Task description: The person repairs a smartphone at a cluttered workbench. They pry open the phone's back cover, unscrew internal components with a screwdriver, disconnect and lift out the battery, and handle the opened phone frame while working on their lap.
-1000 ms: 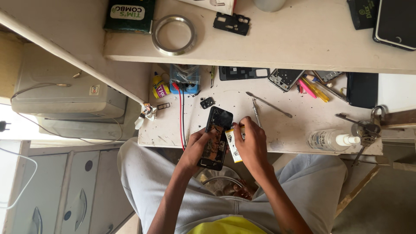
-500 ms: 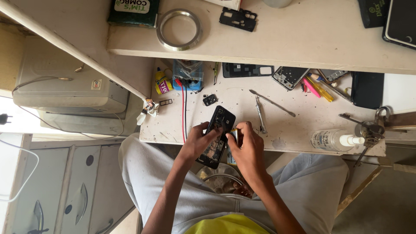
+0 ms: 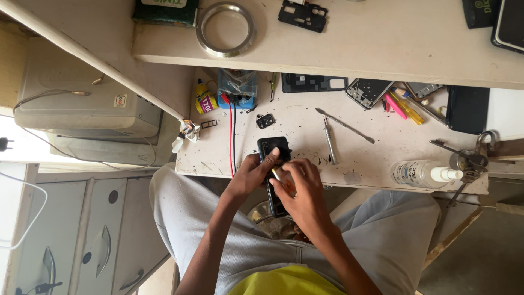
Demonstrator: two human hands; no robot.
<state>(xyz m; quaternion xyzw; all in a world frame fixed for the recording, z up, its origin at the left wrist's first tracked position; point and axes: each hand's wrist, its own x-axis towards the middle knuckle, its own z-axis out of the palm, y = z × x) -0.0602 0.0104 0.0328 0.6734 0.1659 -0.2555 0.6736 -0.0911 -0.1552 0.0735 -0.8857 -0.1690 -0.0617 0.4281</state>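
Observation:
A black phone point(image 3: 271, 148) lies lengthwise over the near edge of the white worktable point(image 3: 360, 153), its lower end past the edge above my lap. My left hand point(image 3: 252, 173) grips the phone from the left side, thumb across its back. My right hand point(image 3: 299, 186) rests over the lower right of the phone and pinches a thin yellowish tool point(image 3: 277, 175) whose tip touches the phone's back. Much of the phone's lower half is hidden by my hands.
On the table lie metal tweezers point(image 3: 328, 141), a thin metal pry tool point(image 3: 345, 125), a clear spray bottle point(image 3: 420, 173), red wires point(image 3: 231, 136), a small black part point(image 3: 265, 121) and phone frames point(image 3: 369, 90). A shelf above carries a metal ring point(image 3: 225, 28).
My hands and the phone stay together at the table edge; my right hand has shifted slightly down over the phone. The view has drifted a little.

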